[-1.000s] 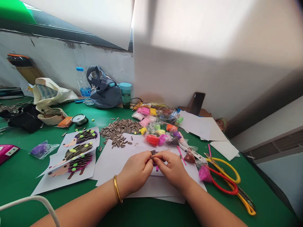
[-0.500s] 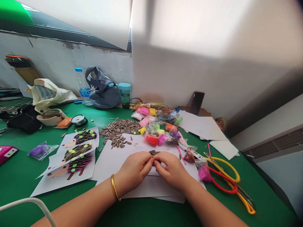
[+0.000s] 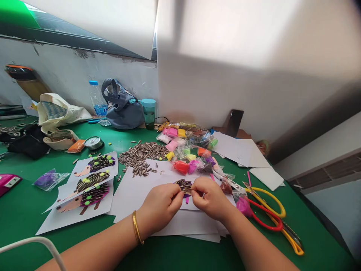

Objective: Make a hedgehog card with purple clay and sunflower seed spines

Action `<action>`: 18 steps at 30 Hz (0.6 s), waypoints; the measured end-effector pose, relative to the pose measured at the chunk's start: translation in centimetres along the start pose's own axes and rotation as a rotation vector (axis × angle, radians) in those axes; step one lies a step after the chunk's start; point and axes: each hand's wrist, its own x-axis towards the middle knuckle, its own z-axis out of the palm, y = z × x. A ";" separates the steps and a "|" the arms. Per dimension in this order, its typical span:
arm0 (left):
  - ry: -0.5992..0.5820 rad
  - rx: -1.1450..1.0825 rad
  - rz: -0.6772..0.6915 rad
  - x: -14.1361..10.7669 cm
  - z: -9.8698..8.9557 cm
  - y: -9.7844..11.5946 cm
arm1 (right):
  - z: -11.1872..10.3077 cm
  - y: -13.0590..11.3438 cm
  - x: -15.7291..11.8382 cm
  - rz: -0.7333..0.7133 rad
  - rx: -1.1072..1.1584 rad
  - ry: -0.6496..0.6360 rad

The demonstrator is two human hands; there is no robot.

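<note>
My left hand (image 3: 163, 205) and my right hand (image 3: 213, 199) face each other above a sheet of white paper (image 3: 194, 224). Fingers on both are curled into a pinch. A small tan-brown piece (image 3: 187, 191) shows between the fingertips; its kind and which hand grips it cannot be made out. Partly hidden behind them is a purple shape covered in striped sunflower seeds (image 3: 183, 183), with a small magenta strip at its lower edge. Beyond the hands, a heap of sunflower seeds (image 3: 145, 152) spreads over the paper's far edge and the green table (image 3: 93, 248).
Finished-looking hedgehog pictures (image 3: 94, 197) lie at left. Bagged coloured clay (image 3: 180, 166) is piled behind the hands. Yellow-and-red-handled scissors (image 3: 270, 214) lie at right. A blue-grey bag (image 3: 124, 111), a lidded cup (image 3: 148, 113) and a phone (image 3: 235, 122) stand along the wall.
My hands, pressed together before, have drawn slightly apart. More of the seed-covered shape and its magenta strip shows between them, along with a small tan-brown piece.
</note>
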 end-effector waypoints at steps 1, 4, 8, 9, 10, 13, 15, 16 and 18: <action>0.006 -0.016 -0.021 0.0 0.0 0.1 | 0.1 -0.1 0.0 -0.007 0.001 -0.006; 0.001 -0.072 -0.079 0.0 0.0 0.1 | 0.5 -0.6 -0.2 -0.049 -0.006 -0.030; -0.003 -0.068 -0.068 0.2 -0.1 -0.5 | 0.5 -0.7 -0.2 -0.071 -0.051 -0.028; 0.007 -0.036 -0.054 0.3 -0.1 -0.6 | 0.4 -0.5 -0.2 -0.063 -0.065 -0.022; 0.012 0.007 -0.029 0.3 -0.1 -0.8 | 0.2 -0.3 -0.1 -0.050 -0.078 -0.012; -0.050 0.152 0.139 0.1 0.2 -1.0 | -0.4 0.4 0.0 0.004 -0.108 0.038; -0.118 0.223 0.260 -0.2 0.7 -1.1 | -0.5 0.7 0.1 0.040 -0.117 0.058; -0.141 0.244 0.298 -0.3 0.9 -1.1 | -0.5 0.8 0.1 0.055 -0.121 0.058; -0.170 0.260 0.341 -0.5 1.2 -1.0 | -0.4 0.9 0.1 0.076 -0.132 0.040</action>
